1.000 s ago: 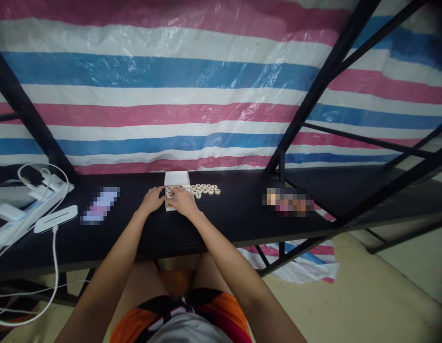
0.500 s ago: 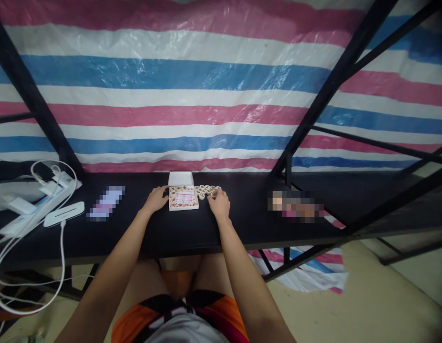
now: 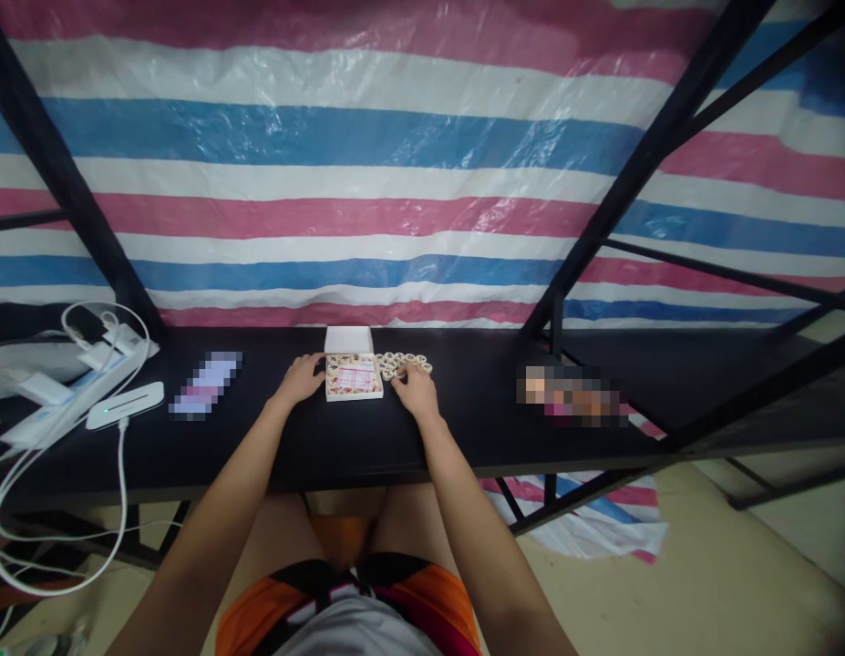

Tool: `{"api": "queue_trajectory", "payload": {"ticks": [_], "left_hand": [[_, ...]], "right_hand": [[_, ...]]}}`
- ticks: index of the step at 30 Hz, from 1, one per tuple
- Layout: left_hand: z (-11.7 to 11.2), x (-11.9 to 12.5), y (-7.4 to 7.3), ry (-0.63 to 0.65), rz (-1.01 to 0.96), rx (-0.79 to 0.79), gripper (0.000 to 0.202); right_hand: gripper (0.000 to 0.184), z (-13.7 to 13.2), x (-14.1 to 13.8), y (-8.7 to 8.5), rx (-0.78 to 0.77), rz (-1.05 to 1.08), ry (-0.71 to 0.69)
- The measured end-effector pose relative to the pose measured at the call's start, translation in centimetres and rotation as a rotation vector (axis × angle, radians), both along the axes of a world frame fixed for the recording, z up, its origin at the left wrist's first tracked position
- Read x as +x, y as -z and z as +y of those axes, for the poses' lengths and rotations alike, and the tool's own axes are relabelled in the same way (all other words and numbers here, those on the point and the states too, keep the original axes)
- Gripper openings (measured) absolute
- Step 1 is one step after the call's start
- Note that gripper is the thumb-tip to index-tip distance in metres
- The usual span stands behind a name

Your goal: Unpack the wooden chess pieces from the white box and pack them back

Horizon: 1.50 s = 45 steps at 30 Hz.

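Note:
A small white box (image 3: 355,396) stands on the black tabletop with its lid (image 3: 349,340) tipped back. Round Chinese chess pieces (image 3: 343,360) with dark and red characters lie inside, partly under a folded sheet with a pink grid (image 3: 356,375). My left hand (image 3: 303,379) rests at the box's left side, thumb and fingers apart, fingertips against its edge. Right of the box, more loose pieces (image 3: 399,358) lie bunched together. My right hand (image 3: 417,392) is at their near edge, its thumb and fingers closed around a piece that is mostly hidden.
On the left lie a blurred-out phone-like object (image 3: 206,385), a white device (image 3: 125,405) with a cable, and a power strip (image 3: 80,387) with plugs. Another blurred item (image 3: 576,396) lies to the right. Black metal posts (image 3: 603,219) rise before a striped plastic sheet (image 3: 340,219).
My right hand has shifted slightly left, toward the box, and more pieces show beyond its fingers. My left hand stays at the box's side. The view has shifted a little.

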<state>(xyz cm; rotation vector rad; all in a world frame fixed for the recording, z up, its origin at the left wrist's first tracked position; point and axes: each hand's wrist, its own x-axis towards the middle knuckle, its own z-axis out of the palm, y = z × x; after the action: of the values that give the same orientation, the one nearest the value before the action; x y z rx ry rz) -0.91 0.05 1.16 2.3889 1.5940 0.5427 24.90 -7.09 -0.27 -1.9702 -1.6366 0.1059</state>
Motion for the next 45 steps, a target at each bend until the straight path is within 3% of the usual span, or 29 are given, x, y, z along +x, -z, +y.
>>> {"api": "queue_trajectory", "payload": {"ticks": [14,20,22,24,27,30,41,45], "left_hand": [[0.8,-0.2,0.6,0.017,0.009,0.004,0.048],[0.6,-0.2,0.5,0.013,0.008,0.002,0.048],[0.5,-0.1,0.4,0.012,0.006,0.007,0.048],[0.4,-0.1,0.3,0.012,0.003,0.013,0.048],[0.3,0.0,0.2,0.013,0.006,0.019,0.048],[0.3,0.0,0.2,0.009,0.012,0.020,0.048],[0.7,-0.2,0.5,0.017,0.011,0.020,0.048],[0.6,-0.2,0.4,0.018,0.025,0.010,0.050]], "right_hand": [[0.018,0.3,0.1,0.6,0.042,-0.031,-0.038],[0.017,-0.2,-0.7,-0.4,0.148,-0.004,-0.027],[0.019,-0.6,-1.9,-1.0,0.228,-0.025,-0.100],[0.022,-1.1,-3.3,-1.5,0.265,-0.074,-0.291],[0.025,-1.7,-5.3,-1.9,0.261,-0.164,-0.578],[0.028,-2.0,-6.3,-2.0,0.235,-0.230,-0.722],[0.040,-2.1,-6.9,-2.1,0.156,-0.255,-0.694],[0.041,-1.8,-7.5,-2.2,0.193,-0.304,-0.709]]}}
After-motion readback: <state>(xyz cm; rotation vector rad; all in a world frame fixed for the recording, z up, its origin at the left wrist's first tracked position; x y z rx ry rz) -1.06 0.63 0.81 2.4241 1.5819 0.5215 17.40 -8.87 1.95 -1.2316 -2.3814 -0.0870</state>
